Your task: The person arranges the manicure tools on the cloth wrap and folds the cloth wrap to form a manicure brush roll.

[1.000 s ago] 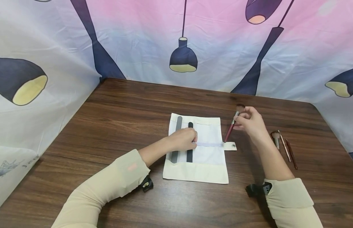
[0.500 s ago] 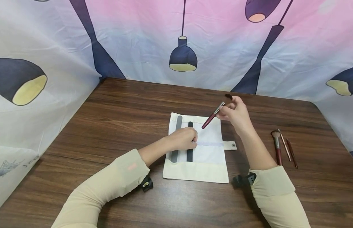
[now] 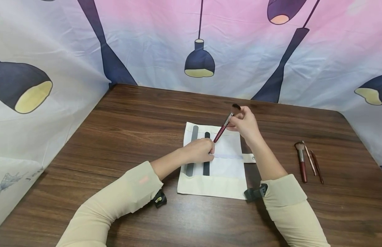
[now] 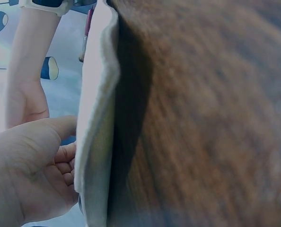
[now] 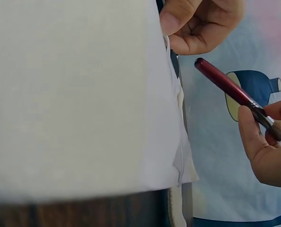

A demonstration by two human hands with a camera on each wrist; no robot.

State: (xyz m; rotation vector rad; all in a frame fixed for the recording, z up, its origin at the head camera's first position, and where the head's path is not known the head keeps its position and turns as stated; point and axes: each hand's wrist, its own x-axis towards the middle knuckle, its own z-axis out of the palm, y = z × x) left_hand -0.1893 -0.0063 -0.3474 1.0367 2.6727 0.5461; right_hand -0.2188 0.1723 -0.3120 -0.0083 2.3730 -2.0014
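Right grip [image 3: 244,124]: thumb and fingers pinching the held brush [image 3: 220,133] at its silver ferrule, close behind the bristles.
Held brush: raised off the surface [image 3: 141,113], over the far part of the cloth roll [image 3: 211,187] in the head view; apart from the cloth in the right wrist view.
Long axis: slanting from bristles, far and to the right, to handle tip, nearer and to the left; oblique to the grey strip [image 3: 195,133] and black strip [image 3: 206,168], both lying near-to-far in the roll.
Handle end: leading away from the right grip, toward the left grip [image 3: 198,151]; just beside the knuckles in the head view, gap visible in the right wrist view.
Left grip: pinching cloth of the roll, apparently by the lavender band [image 3: 228,156]; exact edge too small to tell.
Nearer hand: right for the brush, left for the band.
Deciding relation, as judged: handle tip to band, with tip on the far side and beside the left fingers.
Snap tab [image 3: 249,158]: jutting from the roll's right edge, partly behind the right forearm.
Right of the roll: second brush [image 3: 301,162], pale slim tool [image 3: 309,158] and dark red slim tool [image 3: 317,167], lying side by side, well apart from both grips.
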